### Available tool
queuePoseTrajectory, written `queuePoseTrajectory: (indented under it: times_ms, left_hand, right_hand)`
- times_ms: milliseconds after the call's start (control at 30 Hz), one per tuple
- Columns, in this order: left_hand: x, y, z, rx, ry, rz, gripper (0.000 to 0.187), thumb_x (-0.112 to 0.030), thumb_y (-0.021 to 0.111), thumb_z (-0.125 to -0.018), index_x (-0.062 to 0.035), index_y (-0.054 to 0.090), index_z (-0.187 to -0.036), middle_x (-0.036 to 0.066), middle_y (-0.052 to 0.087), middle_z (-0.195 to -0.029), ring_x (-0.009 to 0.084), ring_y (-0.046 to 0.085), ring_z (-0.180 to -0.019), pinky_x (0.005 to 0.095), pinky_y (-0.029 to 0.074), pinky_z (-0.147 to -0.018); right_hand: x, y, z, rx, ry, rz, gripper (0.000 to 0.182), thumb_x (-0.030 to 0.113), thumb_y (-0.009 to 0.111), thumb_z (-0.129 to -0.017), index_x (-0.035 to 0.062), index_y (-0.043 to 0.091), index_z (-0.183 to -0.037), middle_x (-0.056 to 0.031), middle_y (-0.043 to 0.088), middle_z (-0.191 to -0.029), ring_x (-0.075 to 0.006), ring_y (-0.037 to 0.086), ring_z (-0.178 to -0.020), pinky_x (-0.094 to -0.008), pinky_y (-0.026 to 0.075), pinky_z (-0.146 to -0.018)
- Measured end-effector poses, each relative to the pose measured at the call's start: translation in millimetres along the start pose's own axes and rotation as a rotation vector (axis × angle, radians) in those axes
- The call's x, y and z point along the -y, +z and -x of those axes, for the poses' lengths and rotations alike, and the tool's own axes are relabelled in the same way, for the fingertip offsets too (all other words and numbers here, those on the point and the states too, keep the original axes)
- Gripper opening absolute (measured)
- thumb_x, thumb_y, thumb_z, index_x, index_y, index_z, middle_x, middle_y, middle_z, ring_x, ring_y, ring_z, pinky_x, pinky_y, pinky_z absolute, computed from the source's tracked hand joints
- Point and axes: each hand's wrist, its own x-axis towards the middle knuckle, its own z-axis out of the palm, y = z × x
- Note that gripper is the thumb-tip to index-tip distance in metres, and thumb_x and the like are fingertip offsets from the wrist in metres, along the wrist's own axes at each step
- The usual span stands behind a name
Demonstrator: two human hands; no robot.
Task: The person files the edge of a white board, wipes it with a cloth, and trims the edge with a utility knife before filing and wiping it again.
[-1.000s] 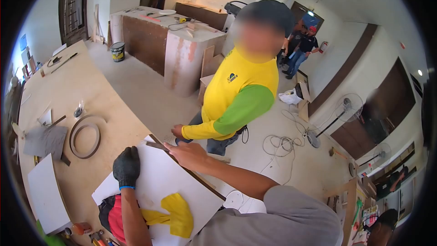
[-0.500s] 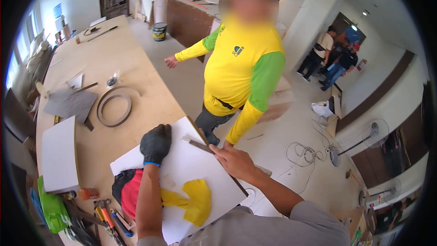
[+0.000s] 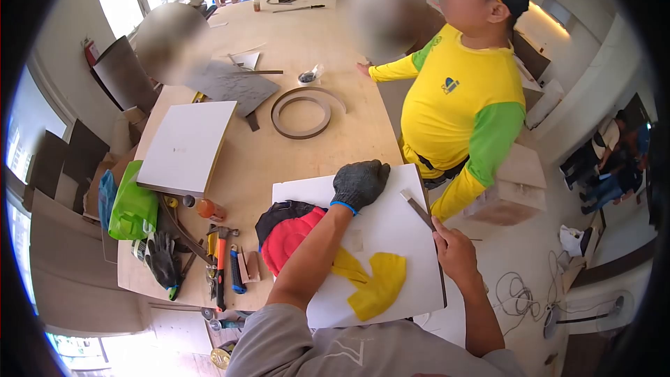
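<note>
My left hand point(image 3: 361, 186), in a dark knit glove with a blue cuff, rests as a fist on a white board point(image 3: 391, 230). A flat, narrow file point(image 3: 419, 211), grey with a pale tip, lies along the board's right edge. My bare right hand point(image 3: 455, 250) grips its near end, index finger stretched along it. Under my left forearm is a red and black cloth item point(image 3: 289, 234). A yellow cloth point(image 3: 380, 286) is spread on the board nearer my body.
A person in a yellow and green shirt point(image 3: 460, 91) stands at the table's right side. A coiled brown strip point(image 3: 300, 113), another white board point(image 3: 188, 141), a hammer point(image 3: 222, 258), an orange bottle point(image 3: 206, 208) and a black glove point(image 3: 164, 262) lie on the wooden table point(image 3: 241, 164).
My view has swung left, so the table and board appear further right. The file now lies more along the edge, my right hand nearer my body. The person in yellow has turned their head.
</note>
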Motion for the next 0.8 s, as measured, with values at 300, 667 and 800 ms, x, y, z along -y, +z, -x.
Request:
queuePoseTrajectory:
  times_ms: [300,667,800]
  left_hand:
    - [12.3,24.4,-10.1,-0.098,0.096,-0.003,0.046,-0.046,0.046,-0.104,-0.0109,0.076,-0.100,0.020,0.076,-0.097,0.0438,0.072,-0.094,0.0556,0.055,-0.087]
    - [11.6,29.5,-13.3,-0.119,0.186,-0.114,0.050,-0.044,0.042,-0.108,-0.0077,0.074,-0.099,0.023,0.074,-0.096,0.0476,0.070,-0.091,0.0573,0.055,-0.083]
    - [30.6,40.9,-18.5,-0.165,0.210,-0.046,0.046,-0.042,0.045,-0.107,-0.0096,0.076,-0.097,0.022,0.075,-0.098,0.0451,0.071,-0.092,0.0560,0.056,-0.083]
  right_hand:
    - [8.0,-10.5,0.1,0.062,0.050,-0.051,0.039,0.029,0.059,-0.104,0.0239,0.063,-0.143,-0.0141,0.069,-0.089,-0.0359,0.070,-0.084,-0.0470,0.057,-0.074]
    - [16.5,-17.8,16.0,0.154,0.211,-0.147,0.039,0.033,0.052,-0.108,0.0227,0.062,-0.144,-0.0135,0.070,-0.098,-0.0344,0.071,-0.083,-0.0490,0.057,-0.074]
    - [4.1,-5.4,23.5,0.078,0.131,-0.190,0.036,0.025,0.055,-0.105,0.0214,0.063,-0.139,-0.0161,0.073,-0.105,-0.0367,0.072,-0.089,-0.0502,0.059,-0.076]
